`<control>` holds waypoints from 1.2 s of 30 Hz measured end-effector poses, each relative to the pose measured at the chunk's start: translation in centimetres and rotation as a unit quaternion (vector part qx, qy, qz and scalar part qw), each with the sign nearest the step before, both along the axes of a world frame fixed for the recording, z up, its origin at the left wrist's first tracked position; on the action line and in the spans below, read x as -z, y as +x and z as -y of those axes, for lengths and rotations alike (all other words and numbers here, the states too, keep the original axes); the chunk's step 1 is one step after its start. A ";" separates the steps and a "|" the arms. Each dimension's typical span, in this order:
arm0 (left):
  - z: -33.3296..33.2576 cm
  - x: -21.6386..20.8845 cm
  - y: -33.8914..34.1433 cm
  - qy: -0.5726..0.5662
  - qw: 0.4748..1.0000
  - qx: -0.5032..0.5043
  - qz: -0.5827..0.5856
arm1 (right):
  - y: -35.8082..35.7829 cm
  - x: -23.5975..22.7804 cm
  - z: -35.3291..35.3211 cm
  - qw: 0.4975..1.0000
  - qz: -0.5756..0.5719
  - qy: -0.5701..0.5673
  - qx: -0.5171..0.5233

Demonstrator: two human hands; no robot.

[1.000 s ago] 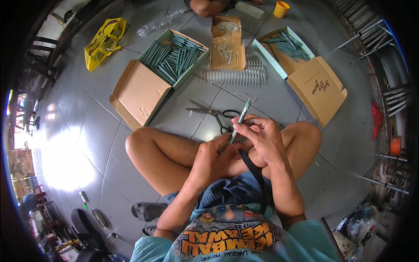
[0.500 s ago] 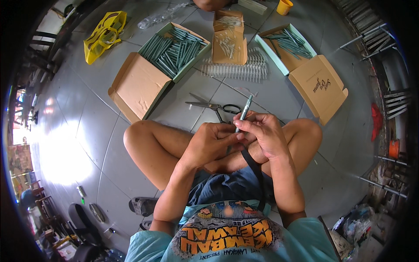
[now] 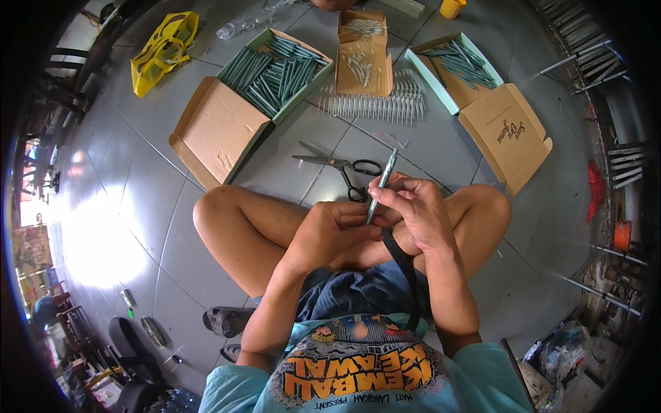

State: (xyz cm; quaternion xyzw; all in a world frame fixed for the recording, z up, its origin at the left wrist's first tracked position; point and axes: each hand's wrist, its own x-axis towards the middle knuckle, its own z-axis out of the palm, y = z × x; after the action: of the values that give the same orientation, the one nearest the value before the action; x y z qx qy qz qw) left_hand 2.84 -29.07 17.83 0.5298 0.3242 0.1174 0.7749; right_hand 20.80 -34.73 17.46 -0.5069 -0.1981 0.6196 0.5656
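Note:
A slim teal pen stands tilted in front of me, its narrow top leaning away to the right. My right hand pinches it between thumb and fingers around the middle. At the pen's lower end, the curled fingers of my left hand close round it; the thumb lies just below. Part of that grip is hidden. Beyond my hands, black-handled scissors lie on the floor with their blades apart, pointing left.
Far left is an open box of many teal pens; another pen box sits far right. Between them stands a small carton of thin white parts, beside rows of clear plastic pieces. A yellow bag lies at far left.
My left hand has shifted slightly down toward me, and more of the pen's lower part shows. The right hand keeps its pinch on the pen.

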 end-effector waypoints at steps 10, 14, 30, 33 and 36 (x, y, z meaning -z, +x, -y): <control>0.8 -0.1 0.3 -0.008 1.000 -0.028 -0.010 | -0.1 -0.6 0.4 0.999 0.011 -0.025 -0.041; 0.6 -1.0 0.0 0.008 0.999 -0.013 0.032 | 0.2 -0.3 0.8 0.994 0.015 -0.014 -0.110; 0.2 -1.7 -0.5 -0.103 0.993 0.044 0.039 | 1.0 -1.2 1.2 0.986 -0.048 0.059 -0.145; -0.1 -2.4 -0.6 -0.094 0.994 0.047 0.028 | 0.7 -1.0 1.1 0.991 0.028 0.070 -0.112; -0.3 -2.7 -0.8 -0.067 0.996 0.053 0.035 | 0.4 -1.1 1.0 0.992 0.054 0.067 -0.096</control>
State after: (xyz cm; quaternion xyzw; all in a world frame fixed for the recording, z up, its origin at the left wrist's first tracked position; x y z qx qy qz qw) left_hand 2.08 -28.73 20.53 0.4890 0.2754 0.0726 0.8245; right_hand 21.20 -35.71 18.56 -0.4792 -0.3169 0.6284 0.5244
